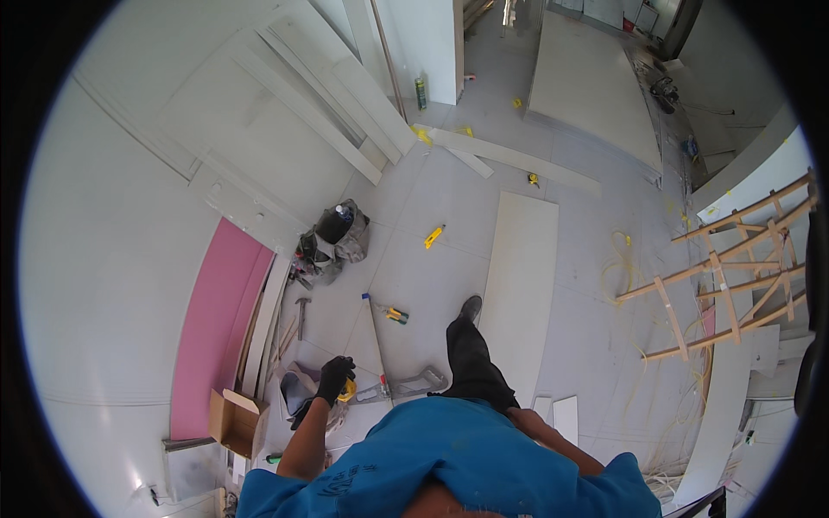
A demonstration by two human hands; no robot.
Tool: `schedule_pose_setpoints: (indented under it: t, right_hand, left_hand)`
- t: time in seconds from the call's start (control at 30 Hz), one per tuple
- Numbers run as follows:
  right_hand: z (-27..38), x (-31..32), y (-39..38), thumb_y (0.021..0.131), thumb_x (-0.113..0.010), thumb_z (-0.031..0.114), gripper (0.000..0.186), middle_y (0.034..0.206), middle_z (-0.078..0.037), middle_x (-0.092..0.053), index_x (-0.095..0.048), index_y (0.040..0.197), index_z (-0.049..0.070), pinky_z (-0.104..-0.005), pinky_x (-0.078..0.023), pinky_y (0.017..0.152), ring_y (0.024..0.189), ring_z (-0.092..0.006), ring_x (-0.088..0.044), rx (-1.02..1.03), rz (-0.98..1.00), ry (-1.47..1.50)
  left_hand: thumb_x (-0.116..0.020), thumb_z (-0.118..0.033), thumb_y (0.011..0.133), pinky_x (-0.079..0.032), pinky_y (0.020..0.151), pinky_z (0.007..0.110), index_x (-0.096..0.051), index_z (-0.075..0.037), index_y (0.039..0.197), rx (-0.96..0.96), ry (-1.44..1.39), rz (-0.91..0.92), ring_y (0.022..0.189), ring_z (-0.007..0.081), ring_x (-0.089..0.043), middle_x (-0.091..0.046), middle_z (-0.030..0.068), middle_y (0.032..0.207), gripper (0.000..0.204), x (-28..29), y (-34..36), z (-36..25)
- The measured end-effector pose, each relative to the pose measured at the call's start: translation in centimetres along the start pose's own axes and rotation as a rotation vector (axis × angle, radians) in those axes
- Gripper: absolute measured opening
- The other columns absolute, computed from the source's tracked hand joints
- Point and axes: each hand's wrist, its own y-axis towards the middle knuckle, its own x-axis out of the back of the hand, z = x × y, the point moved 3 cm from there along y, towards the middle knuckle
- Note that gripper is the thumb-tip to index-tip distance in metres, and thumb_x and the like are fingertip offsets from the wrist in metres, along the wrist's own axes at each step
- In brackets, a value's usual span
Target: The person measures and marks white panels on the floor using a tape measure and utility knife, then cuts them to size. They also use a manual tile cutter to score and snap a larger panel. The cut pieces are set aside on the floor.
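your left hand point(334, 377), in a black glove, is closed around a small yellow tool point(348, 391), held just beside the metal drywall square point(386, 371) that lies on the floor point(432, 285). your right hand is hidden behind your blue shirt, so you cannot tell how it stands. past the square's far end lie a yellow-handled screwdriver point(395, 314) and, farther off, a yellow utility knife point(433, 236). a tool bag point(332, 242) sits well beyond the square, a cardboard box point(235, 420) on its left, and a long white board point(520, 289) on its right.
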Motion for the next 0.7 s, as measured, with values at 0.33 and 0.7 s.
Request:
schedule_pose_setpoints:
  t: [0.33,0.7]
  right_hand:
    - [2.6,23.2,22.7,0.089,-0.043,0.01,0.043,0.124,-0.019,-0.061,-0.051,0.13,-0.001,-0.0413,-0.047,0.096,0.115,-0.0331,-0.057,-0.095,0.031,1.068]
    - [1.7,36.9,34.1,0.083,-0.054,0.012,0.027,0.09,-0.018,-0.069,-0.067,0.104,0.002,-0.0366,-0.051,0.079,0.086,-0.0298,-0.066,-0.194,-0.073,0.377]
  left_hand:
    - [-0.057,-0.03,0.093,-0.05,0.057,0.031,-0.064,-0.003,0.078,0.18,0.061,-0.064,0.057,0.0186,-0.064,-0.065,0.0087,0.067,0.031,-5.9,16.6,-13.9]
    - [-0.059,-0.027,0.093,-0.048,0.054,0.032,-0.063,-0.003,0.079,0.232,0.091,0.186,0.055,0.0182,-0.062,-0.063,0.0091,0.064,0.029,-8.5,46.4,-27.0]
